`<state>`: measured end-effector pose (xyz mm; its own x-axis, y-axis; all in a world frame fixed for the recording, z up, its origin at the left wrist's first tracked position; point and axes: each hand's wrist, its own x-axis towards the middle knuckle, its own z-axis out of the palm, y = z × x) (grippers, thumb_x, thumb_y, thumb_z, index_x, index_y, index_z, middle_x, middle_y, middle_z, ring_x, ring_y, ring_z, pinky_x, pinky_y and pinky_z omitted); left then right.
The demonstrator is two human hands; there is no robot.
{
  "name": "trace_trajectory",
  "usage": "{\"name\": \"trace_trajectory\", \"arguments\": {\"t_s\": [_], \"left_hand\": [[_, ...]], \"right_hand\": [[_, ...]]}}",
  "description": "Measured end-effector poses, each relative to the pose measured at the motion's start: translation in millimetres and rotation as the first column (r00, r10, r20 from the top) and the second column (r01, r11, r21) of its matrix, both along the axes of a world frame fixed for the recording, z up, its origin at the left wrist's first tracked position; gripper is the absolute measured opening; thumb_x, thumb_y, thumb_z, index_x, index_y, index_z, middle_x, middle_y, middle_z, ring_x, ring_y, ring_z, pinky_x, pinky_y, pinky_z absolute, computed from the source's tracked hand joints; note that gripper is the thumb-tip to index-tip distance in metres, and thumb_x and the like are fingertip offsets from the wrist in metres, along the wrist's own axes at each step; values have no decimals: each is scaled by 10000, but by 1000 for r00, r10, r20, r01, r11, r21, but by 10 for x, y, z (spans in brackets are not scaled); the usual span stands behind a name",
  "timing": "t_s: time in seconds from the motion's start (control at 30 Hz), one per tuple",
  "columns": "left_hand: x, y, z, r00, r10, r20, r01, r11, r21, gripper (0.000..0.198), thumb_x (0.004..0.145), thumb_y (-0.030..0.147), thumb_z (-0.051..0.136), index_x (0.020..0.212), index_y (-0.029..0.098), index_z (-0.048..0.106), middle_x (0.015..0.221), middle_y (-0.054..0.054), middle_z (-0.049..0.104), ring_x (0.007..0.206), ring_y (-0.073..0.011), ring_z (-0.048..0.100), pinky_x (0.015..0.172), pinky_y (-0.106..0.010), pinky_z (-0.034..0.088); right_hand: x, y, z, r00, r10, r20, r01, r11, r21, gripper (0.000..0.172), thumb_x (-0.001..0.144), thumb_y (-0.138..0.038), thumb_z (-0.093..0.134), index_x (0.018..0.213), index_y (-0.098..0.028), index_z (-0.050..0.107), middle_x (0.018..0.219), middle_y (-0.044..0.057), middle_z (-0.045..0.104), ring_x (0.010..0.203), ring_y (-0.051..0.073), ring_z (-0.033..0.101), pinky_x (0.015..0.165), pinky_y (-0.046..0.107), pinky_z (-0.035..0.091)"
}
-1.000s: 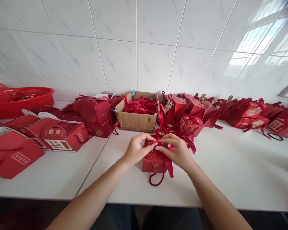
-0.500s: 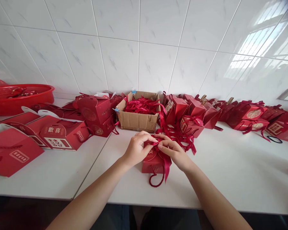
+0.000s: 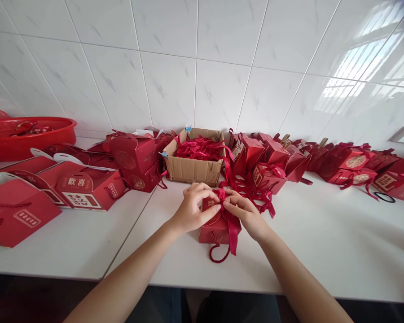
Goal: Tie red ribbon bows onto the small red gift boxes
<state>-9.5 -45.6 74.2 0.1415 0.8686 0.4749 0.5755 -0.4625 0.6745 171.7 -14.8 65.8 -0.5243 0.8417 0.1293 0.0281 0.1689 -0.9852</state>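
A small red gift box (image 3: 215, 229) stands on the white counter (image 3: 323, 242) in front of me, its rope handle hanging toward the near edge. A red ribbon (image 3: 231, 226) crosses its top and trails down the right side. My left hand (image 3: 191, 208) and my right hand (image 3: 244, 213) meet over the box top, fingertips of both pinched on a loop of the ribbon. The top of the box is mostly hidden by my fingers.
A brown cardboard box (image 3: 193, 168) full of red ribbons stands behind the gift box. Finished red boxes (image 3: 269, 161) line the wall to the right, larger flat red boxes (image 3: 81, 188) lie left, with a red basin (image 3: 27, 134) far left. A black hair band (image 3: 379, 197) lies right.
My right hand has pulled in toward the left one. The ribbon has been gathered into a small loop at the box top, and its tail has shifted.
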Motion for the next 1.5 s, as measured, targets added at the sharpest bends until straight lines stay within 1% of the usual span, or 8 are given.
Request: {"name": "trace_trajectory", "arguments": {"t_s": [0.13,0.3,0.53,0.7,0.9,1.0,1.1,1.5], "left_hand": [[5,-3,-8,1000,-4,19,4,1000,-9,77,786,256,594,745,192,609,843,-21,598,899,-176,527,893,-356,382],[-1,0,-12,999,-35,16,36,999,-28,61,783,238,580,785,201,628,892,-27,591,930,-182,515,909,-363,372],[1,-8,-7,998,-45,35,48,996,-75,95,788,261,560,737,193,602,913,-34,586,972,-197,504,956,-399,350],[-5,15,-30,989,-93,116,109,983,-144,117,778,280,547,707,193,578,958,-50,593,1066,-227,489,976,-404,362],[-33,58,-46,964,-105,246,143,980,-139,160,782,292,500,662,188,481,946,-55,584,1037,-224,514,961,-393,399],[-39,41,-30,973,-126,192,150,982,-115,23,722,212,534,724,191,544,974,-50,581,1040,-218,516,974,-385,395],[-26,8,-17,984,-122,129,136,985,-107,88,686,169,566,770,195,570,1009,-49,576,1047,-215,511,971,-384,399],[5,-7,-15,995,-75,60,78,996,-39,43,742,199,592,784,198,597,1002,-49,587,1052,-212,505,985,-399,378]], "right_hand": [[4,-5,-9,1000,-4,0,4,1000,3,270,856,-379,573,671,-183,588,1315,50,476,1299,245,366,1002,369,296],[-9,-1,-5,1000,1,-6,-1,1000,-10,282,851,-389,582,665,-176,584,1317,53,472,1313,259,350,1006,372,293],[-21,-4,-6,1000,-3,-9,3,1000,4,298,843,-404,583,654,-173,572,1299,61,486,1287,259,382,1012,374,293],[-26,-12,-2,999,-23,48,19,997,73,288,851,-406,572,670,-182,582,1263,66,507,1302,242,365,1038,367,267],[-31,-7,-14,998,-31,60,26,996,90,301,859,-424,561,678,-184,581,1286,63,491,1265,238,409,1029,365,282],[-30,0,-16,998,-29,53,25,997,77,303,852,-430,569,675,-184,584,1281,66,495,1271,240,401,1029,366,281],[-32,-1,-7,998,-39,51,36,997,68,306,845,-434,575,667,-186,576,1261,75,509,1295,241,372,1034,370,271],[-35,-8,-6,997,-48,58,44,997,69,320,836,-460,578,672,-185,585,1284,70,506,1287,241,383,1029,359,279]]}}
